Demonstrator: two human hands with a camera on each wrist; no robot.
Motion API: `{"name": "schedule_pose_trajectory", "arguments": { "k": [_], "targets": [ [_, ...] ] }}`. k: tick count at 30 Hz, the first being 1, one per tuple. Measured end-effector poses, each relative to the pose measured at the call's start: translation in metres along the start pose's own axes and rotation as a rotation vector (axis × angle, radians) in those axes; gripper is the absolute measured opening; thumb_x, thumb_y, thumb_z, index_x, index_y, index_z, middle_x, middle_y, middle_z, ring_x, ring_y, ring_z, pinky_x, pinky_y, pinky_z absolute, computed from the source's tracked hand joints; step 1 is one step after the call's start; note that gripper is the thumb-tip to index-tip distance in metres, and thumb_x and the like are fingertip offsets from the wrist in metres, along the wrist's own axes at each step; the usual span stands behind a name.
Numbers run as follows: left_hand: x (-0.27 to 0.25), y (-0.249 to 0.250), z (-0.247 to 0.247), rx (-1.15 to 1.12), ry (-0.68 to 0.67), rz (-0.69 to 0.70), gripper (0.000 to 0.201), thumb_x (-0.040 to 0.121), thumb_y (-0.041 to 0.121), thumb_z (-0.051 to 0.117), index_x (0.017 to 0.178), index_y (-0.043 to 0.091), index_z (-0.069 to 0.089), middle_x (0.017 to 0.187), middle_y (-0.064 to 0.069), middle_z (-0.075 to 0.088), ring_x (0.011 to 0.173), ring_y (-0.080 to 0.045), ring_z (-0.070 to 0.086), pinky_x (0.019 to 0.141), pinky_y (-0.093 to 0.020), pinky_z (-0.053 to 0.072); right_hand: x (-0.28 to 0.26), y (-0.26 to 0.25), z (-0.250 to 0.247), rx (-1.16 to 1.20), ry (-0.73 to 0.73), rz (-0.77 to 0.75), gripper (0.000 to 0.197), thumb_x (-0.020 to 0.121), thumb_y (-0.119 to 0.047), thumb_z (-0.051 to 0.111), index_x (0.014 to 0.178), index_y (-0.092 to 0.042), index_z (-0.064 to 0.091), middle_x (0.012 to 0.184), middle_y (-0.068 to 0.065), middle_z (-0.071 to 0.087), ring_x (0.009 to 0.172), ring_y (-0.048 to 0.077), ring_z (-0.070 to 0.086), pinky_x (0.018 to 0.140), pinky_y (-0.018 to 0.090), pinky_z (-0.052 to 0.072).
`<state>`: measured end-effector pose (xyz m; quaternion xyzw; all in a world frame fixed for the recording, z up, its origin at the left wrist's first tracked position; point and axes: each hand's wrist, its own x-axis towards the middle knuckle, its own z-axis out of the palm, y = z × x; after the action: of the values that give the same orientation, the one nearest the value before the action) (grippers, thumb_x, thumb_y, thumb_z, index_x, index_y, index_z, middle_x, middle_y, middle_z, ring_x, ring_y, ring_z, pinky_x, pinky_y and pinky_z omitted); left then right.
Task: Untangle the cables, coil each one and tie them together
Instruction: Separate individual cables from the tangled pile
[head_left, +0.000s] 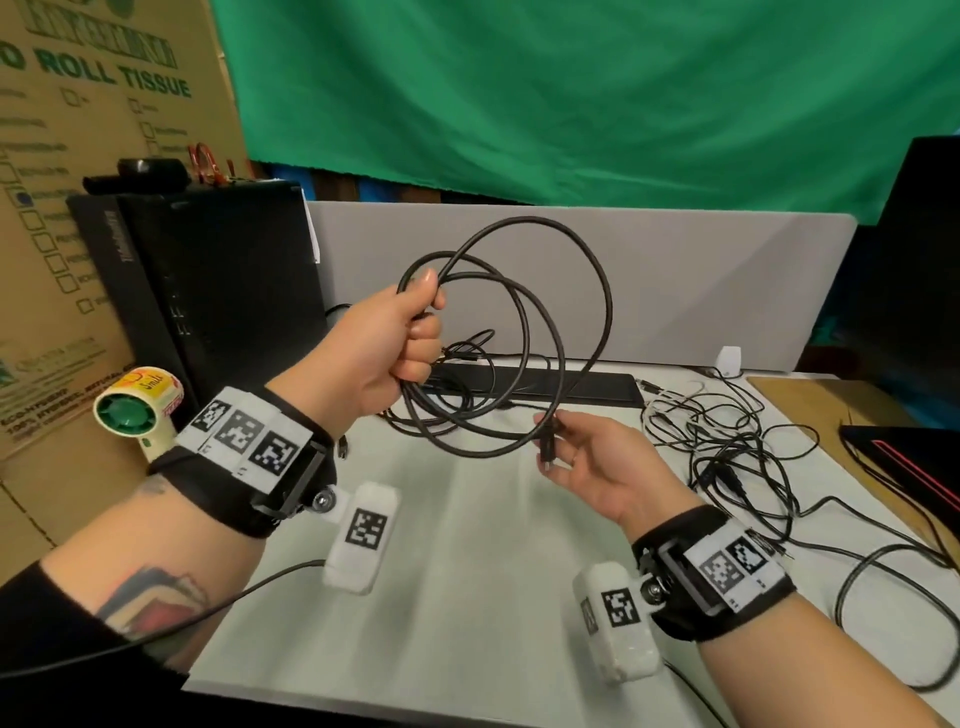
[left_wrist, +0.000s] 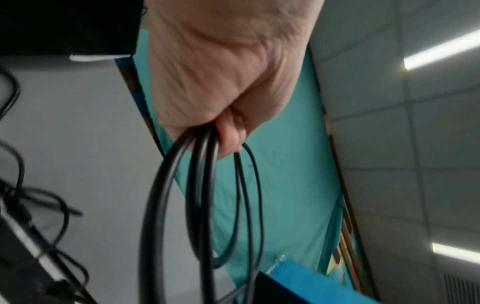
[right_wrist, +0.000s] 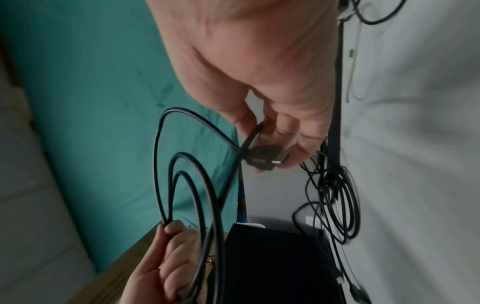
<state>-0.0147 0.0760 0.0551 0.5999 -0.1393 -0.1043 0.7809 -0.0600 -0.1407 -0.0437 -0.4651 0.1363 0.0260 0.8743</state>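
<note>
My left hand (head_left: 410, 332) is raised above the table, fist closed round several loops of a thick black cable (head_left: 605, 291); its wrist view shows the loops (left_wrist: 200, 195) hanging from the curled fingers. My right hand (head_left: 566, 452) sits lower and to the right, pinching the cable's end plug (head_left: 546, 441) between thumb and fingers, also seen close up as a dark plug (right_wrist: 267, 157). A tangle of thin black and white cables (head_left: 727, 441) lies on the table at the right. A smaller black cable bundle (head_left: 462, 364) lies behind the held coil.
A black computer tower (head_left: 208, 291) stands at back left with a tape dispenser (head_left: 137, 410) beside it. A black keyboard (head_left: 597, 387) lies along the grey divider (head_left: 701, 291). A cardboard box (head_left: 78, 156) is far left, a dark laptop (head_left: 914, 457) at the right edge.
</note>
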Motion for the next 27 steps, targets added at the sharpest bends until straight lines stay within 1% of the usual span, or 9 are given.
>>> {"name": "schedule_pose_trajectory", "arguments": {
  "k": [5, 9, 11, 13, 15, 17, 20, 23, 27],
  "targets": [
    [-0.003, -0.004, -0.014, 0.635, 0.224, 0.230, 0.037, 0.102, 0.049, 0.047, 0.092, 0.016, 0.060, 0.063, 0.008, 0.042, 0.054, -0.010, 0.041, 0.046, -0.024, 0.041, -0.010, -0.007, 0.007, -0.262, -0.050, -0.247, 0.023, 0.097, 0.002, 0.047, 0.117, -0.006, 0.057, 0.081, 0.013, 0.065, 0.068, 0.024, 0.068, 0.059, 0.043, 0.057],
    [-0.006, -0.013, -0.012, 1.037, 0.152, 0.365, 0.027, 0.102, 0.047, 0.046, 0.095, 0.026, 0.061, 0.092, 0.003, 0.054, 0.081, -0.011, 0.053, 0.076, -0.033, 0.046, -0.020, -0.009, 0.015, -0.434, -0.165, -0.374, 0.051, 0.094, 0.006, 0.042, 0.117, -0.028, 0.072, 0.069, 0.006, 0.057, 0.067, 0.029, 0.057, 0.056, 0.036, 0.054],
    [-0.006, -0.018, -0.010, 1.159, 0.104, 0.392, 0.032, 0.104, 0.044, 0.042, 0.117, 0.025, 0.063, 0.135, -0.003, 0.050, 0.127, -0.018, 0.044, 0.109, -0.040, 0.036, -0.023, -0.009, 0.018, -0.505, -0.213, -0.405, 0.053, 0.092, 0.004, 0.042, 0.104, -0.032, 0.078, 0.065, 0.005, 0.051, 0.063, 0.025, 0.051, 0.055, 0.032, 0.050],
    [-0.006, -0.022, -0.008, 1.286, 0.079, 0.453, 0.040, 0.105, 0.044, 0.038, 0.130, 0.022, 0.060, 0.156, 0.001, 0.037, 0.148, -0.023, 0.023, 0.123, -0.050, 0.014, -0.024, -0.008, 0.020, -0.528, -0.222, -0.419, 0.046, 0.091, -0.002, 0.045, 0.098, -0.031, 0.079, 0.064, 0.007, 0.046, 0.059, 0.021, 0.045, 0.055, 0.029, 0.046],
    [-0.006, -0.028, -0.004, 1.323, 0.031, 0.441, 0.039, 0.105, 0.043, 0.037, 0.129, 0.020, 0.058, 0.146, -0.001, 0.051, 0.141, -0.026, 0.035, 0.121, -0.057, 0.015, -0.022, -0.007, 0.019, -0.498, -0.210, -0.367, 0.036, 0.093, -0.007, 0.048, 0.100, -0.022, 0.080, 0.066, 0.008, 0.040, 0.053, 0.017, 0.038, 0.048, 0.026, 0.038],
    [-0.009, -0.035, 0.000, 1.199, -0.118, 0.313, 0.031, 0.106, 0.039, 0.039, 0.116, 0.015, 0.056, 0.113, -0.006, 0.067, 0.111, -0.025, 0.060, 0.105, -0.051, 0.041, -0.018, -0.006, 0.018, -0.424, -0.204, -0.293, 0.028, 0.087, -0.017, 0.055, 0.102, -0.010, 0.078, 0.063, 0.006, 0.041, 0.050, 0.016, 0.035, 0.045, 0.023, 0.030],
    [-0.009, -0.055, 0.003, 0.874, -0.360, 0.057, 0.017, 0.108, 0.029, 0.039, 0.102, 0.014, 0.045, 0.088, -0.008, 0.070, 0.079, -0.025, 0.070, 0.082, -0.041, 0.057, -0.013, -0.003, 0.016, -0.349, -0.165, -0.236, 0.040, 0.081, -0.022, 0.067, 0.108, 0.007, 0.069, 0.066, 0.010, 0.051, 0.054, 0.018, 0.045, 0.049, 0.026, 0.038],
    [-0.002, -0.070, -0.004, 0.753, -0.313, -0.072, 0.017, 0.108, 0.031, 0.040, 0.100, 0.016, 0.042, 0.072, -0.001, 0.050, 0.057, -0.013, 0.048, 0.061, -0.032, 0.053, -0.006, 0.000, 0.011, -0.322, -0.071, -0.104, 0.038, 0.089, -0.033, 0.066, 0.113, -0.004, 0.071, 0.087, 0.014, 0.074, 0.068, 0.020, 0.066, 0.061, 0.030, 0.050],
    [0.025, -0.081, -0.022, 0.656, -0.049, -0.107, 0.026, 0.108, 0.030, 0.040, 0.109, 0.011, 0.057, 0.069, 0.003, 0.041, 0.053, -0.008, 0.037, 0.052, -0.023, 0.041, 0.002, 0.001, -0.001, -0.282, -0.157, 0.118, 0.065, 0.095, -0.069, 0.036, 0.122, -0.017, 0.064, 0.113, 0.019, 0.073, 0.091, 0.032, 0.069, 0.079, 0.042, 0.051]
  ]
}}
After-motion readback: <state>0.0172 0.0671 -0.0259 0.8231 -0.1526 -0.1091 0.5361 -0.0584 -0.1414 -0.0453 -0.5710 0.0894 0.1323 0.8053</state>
